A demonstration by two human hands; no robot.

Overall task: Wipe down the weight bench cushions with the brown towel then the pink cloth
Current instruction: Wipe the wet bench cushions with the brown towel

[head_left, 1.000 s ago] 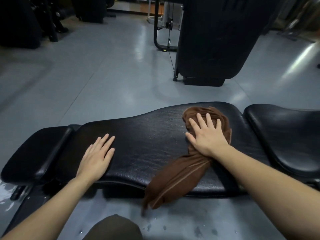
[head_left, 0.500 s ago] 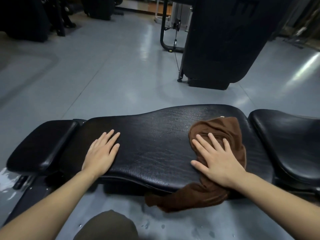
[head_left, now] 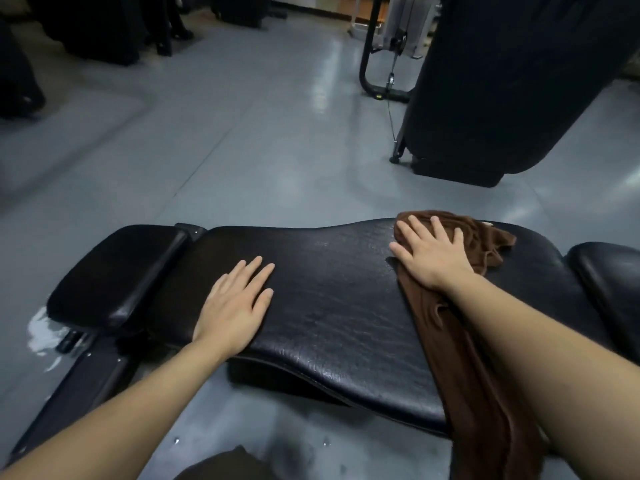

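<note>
From the head view, the long black cushion (head_left: 329,306) of the weight bench lies crosswise below the camera, and everything else is placed against it. The right hand (head_left: 431,252) rests flat on the brown towel (head_left: 464,358) at the cushion's far right part, fingers spread and straight, pressing the cloth down rather than gripping it. The towel bunches at the cushion's far edge and trails across it, hanging off the near edge toward the floor (head_left: 242,168). The left hand (head_left: 235,303) lies flat and bare on the cushion's left part, fingers together, seemingly bracing. A smaller pad (head_left: 114,271) adjoins the cushion's left end, a seat pad (head_left: 609,282) its right end. No pink cloth is visible.

The risks: the hanging tail may drag on the wet-looking floor and smear dirt back, or the loose towel may slip from under the flat palm mid-stroke.
</note>
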